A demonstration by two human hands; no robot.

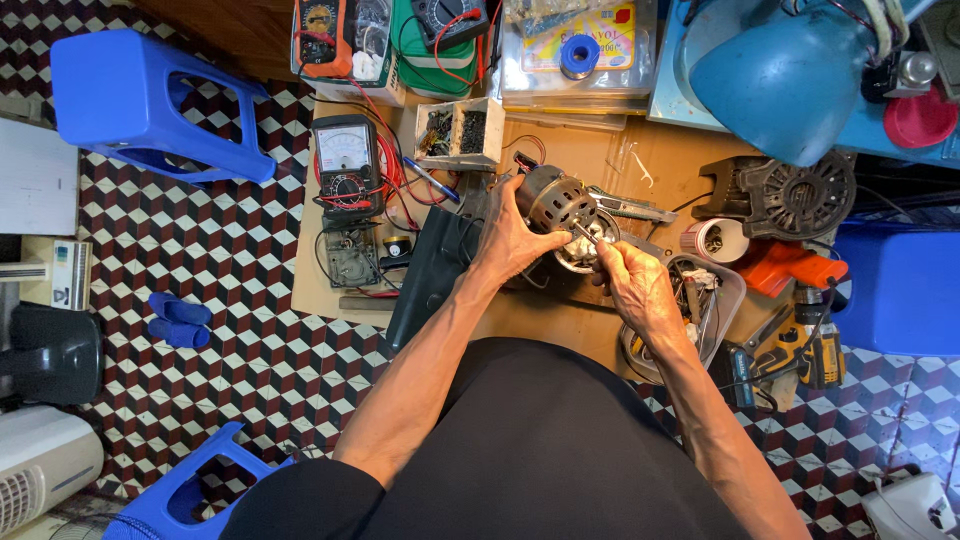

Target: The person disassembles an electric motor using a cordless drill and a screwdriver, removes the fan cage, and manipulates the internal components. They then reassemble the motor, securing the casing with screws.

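Right of the analog meter [345, 150], I'm seeing the left hand [510, 240] clamping the motor [560, 200], the right hand [630, 285] pinching a thin tool [583, 233] at its open end.

The left hand [510, 240] grips a small motor [556, 200] (brown, slotted casing); the right hand [632, 280] pinches a thin tool [585, 235] at its open end.

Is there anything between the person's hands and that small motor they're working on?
Nothing visible. The left hand already grips the brown motor from its side, and the right hand holds a thin tool at the motor's open end. The meter and screw box lie off to the side.
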